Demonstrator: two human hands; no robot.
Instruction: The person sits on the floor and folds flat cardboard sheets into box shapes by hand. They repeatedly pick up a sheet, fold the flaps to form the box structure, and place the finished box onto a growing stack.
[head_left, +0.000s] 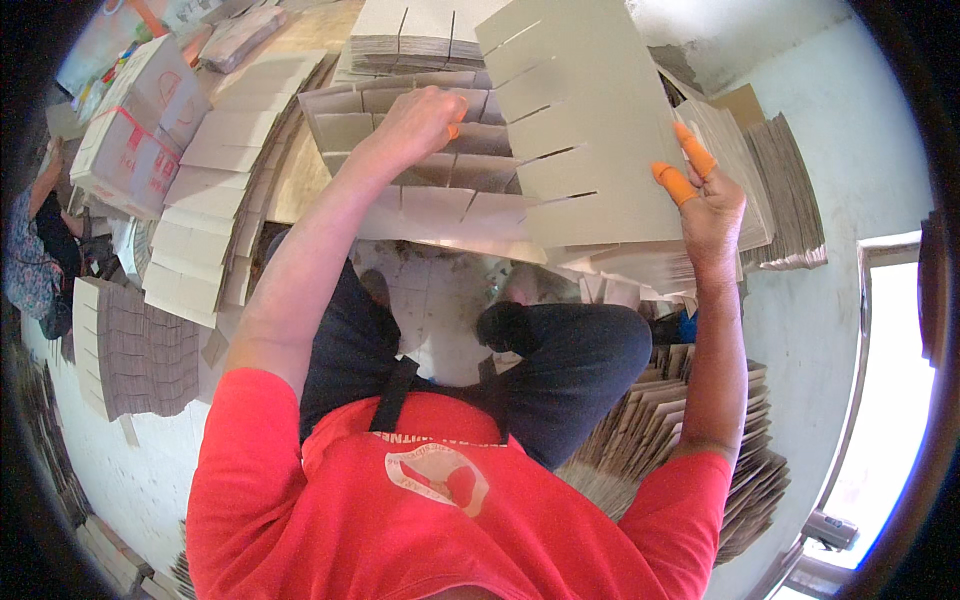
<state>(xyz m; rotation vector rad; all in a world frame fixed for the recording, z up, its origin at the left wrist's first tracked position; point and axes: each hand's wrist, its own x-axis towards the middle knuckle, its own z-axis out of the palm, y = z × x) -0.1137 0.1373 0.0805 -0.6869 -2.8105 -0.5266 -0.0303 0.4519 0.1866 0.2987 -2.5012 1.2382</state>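
Note:
My right hand (705, 195), with orange finger cots on two fingers, grips the right edge of a large slotted cardboard sheet (585, 127). The sheet is tilted, and its row of slots faces left. My left hand (431, 120) is over a partly assembled cardboard divider grid (442, 202), its fingers curled at one of the upright strips. Orange finger cots show on it too; whether it pinches the strip is hard to tell. The grid rests at the edge of a wooden table (296, 191), several slotted strips standing in rows.
Slotted sheets are stacked behind the grid (420, 52). Overlapping cardboard pieces (217, 157) lie to the left beside a taped carton (135, 127). More stacks stand at the right wall (784, 195), lower left (142, 352) and lower right (750, 465). Another person (37, 247) is at far left.

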